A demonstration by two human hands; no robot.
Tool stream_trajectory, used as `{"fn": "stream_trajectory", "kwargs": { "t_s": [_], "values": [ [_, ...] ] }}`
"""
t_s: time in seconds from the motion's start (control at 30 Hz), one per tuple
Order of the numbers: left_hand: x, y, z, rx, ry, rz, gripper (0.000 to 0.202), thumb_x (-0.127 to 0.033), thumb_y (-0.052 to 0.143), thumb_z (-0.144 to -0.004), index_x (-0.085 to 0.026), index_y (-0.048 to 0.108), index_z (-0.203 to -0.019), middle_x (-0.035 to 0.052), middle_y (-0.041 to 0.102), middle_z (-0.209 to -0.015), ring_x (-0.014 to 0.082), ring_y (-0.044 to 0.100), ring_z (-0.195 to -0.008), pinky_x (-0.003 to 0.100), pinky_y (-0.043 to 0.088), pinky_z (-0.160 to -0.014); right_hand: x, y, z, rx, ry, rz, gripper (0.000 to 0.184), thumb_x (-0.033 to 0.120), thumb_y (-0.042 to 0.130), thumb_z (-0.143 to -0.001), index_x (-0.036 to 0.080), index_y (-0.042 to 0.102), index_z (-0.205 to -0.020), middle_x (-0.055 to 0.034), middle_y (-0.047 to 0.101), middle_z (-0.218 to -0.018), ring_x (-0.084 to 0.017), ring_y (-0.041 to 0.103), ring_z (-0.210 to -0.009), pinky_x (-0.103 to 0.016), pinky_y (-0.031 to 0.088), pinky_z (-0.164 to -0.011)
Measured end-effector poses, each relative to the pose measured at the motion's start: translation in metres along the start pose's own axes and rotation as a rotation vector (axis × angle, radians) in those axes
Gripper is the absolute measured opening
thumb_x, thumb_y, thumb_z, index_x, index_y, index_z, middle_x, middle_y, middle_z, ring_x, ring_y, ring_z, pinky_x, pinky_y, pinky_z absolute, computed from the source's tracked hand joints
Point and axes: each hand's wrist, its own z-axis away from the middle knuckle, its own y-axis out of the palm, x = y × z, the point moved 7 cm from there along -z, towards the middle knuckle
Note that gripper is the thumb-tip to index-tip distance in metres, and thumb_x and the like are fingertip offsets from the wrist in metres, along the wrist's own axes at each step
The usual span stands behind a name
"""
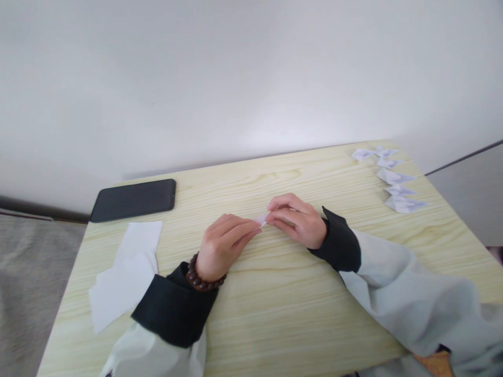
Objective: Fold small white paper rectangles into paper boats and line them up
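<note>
Between my two hands, over the middle of the table, is a small piece of folded white paper (pixel 262 219). My left hand (pixel 227 242), with a dark bead bracelet at the wrist, is closed and pinches the paper's left end. Thumb and fingers of my right hand (pixel 297 220) pinch the right end. Most of the paper is covered by the fingers, so its full shape is hidden. At the far right lie several folded white paper pieces (pixel 401 203) with pointed ends. Loose white paper sheets (pixel 126 283) overlap one another to the left of my left hand.
A black phone (pixel 133 200) lies at the table's back left corner, behind the sheets. The light wood-grain table (pixel 275 314) stands against a white wall (pixel 251 78). Grey fabric (pixel 35 293) shows beyond the table's left edge.
</note>
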Motion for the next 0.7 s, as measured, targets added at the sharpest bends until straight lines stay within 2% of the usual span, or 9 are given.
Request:
{"fn": "stream_trajectory", "kwargs": {
  "t_s": [0.1,0.27,0.43,0.57,0.7],
  "values": [
    [-0.001,0.002,0.001,0.014,0.029,-0.049,0.015,-0.013,0.062,-0.080,-0.018,0.066,-0.094,0.0042,0.070,-0.085,0.0145,0.062,-0.077,0.028,0.051,-0.070,-0.002,0.002,0.000,0.016,0.005,0.005,0.007,0.017,0.053,-0.088,0.017,0.061,-0.088,-0.0084,0.058,-0.098,-0.015,0.059,-0.086,-0.029,0.053,-0.075],
    [0.004,0.003,0.001,0.016,-0.049,-0.103,0.022,-0.012,0.056,-0.084,-0.020,0.066,-0.102,0.0057,0.067,-0.097,0.0140,0.062,-0.085,0.026,0.051,-0.075,-0.007,-0.001,0.000,0.010,0.056,0.016,0.008,0.016,0.051,-0.088,0.017,0.060,-0.090,-0.0092,0.056,-0.101,-0.015,0.058,-0.091,-0.030,0.051,-0.079],
    [0.009,0.002,0.002,-0.020,-0.107,-0.135,0.020,-0.013,0.056,-0.085,-0.020,0.066,-0.101,0.0070,0.061,-0.114,0.0108,0.061,-0.081,0.022,0.052,-0.073,-0.009,-0.004,0.000,-0.016,0.058,0.012,0.010,0.016,0.051,-0.089,0.019,0.061,-0.092,-0.0069,0.057,-0.097,-0.012,0.058,-0.084,-0.026,0.051,-0.072],
    [0.011,0.004,0.001,0.006,-0.116,-0.133,0.022,-0.016,0.055,-0.086,-0.019,0.062,-0.106,0.0058,0.066,-0.099,0.0149,0.061,-0.090,0.027,0.051,-0.081,-0.006,-0.003,0.000,-0.012,0.018,0.001,0.012,0.013,0.051,-0.089,0.019,0.060,-0.094,-0.0062,0.059,-0.090,-0.013,0.059,-0.083,-0.025,0.051,-0.073],
    [0.011,0.002,-0.002,0.006,-0.120,-0.136,0.022,-0.016,0.057,-0.084,-0.017,0.060,-0.106,0.0037,0.066,-0.082,0.0162,0.058,-0.080,0.030,0.050,-0.076,-0.003,-0.004,-0.002,-0.024,0.010,-0.006,0.012,0.012,0.050,-0.089,0.018,0.058,-0.095,-0.0066,0.062,-0.089,-0.013,0.060,-0.082,-0.025,0.051,-0.072]
  ]
}}
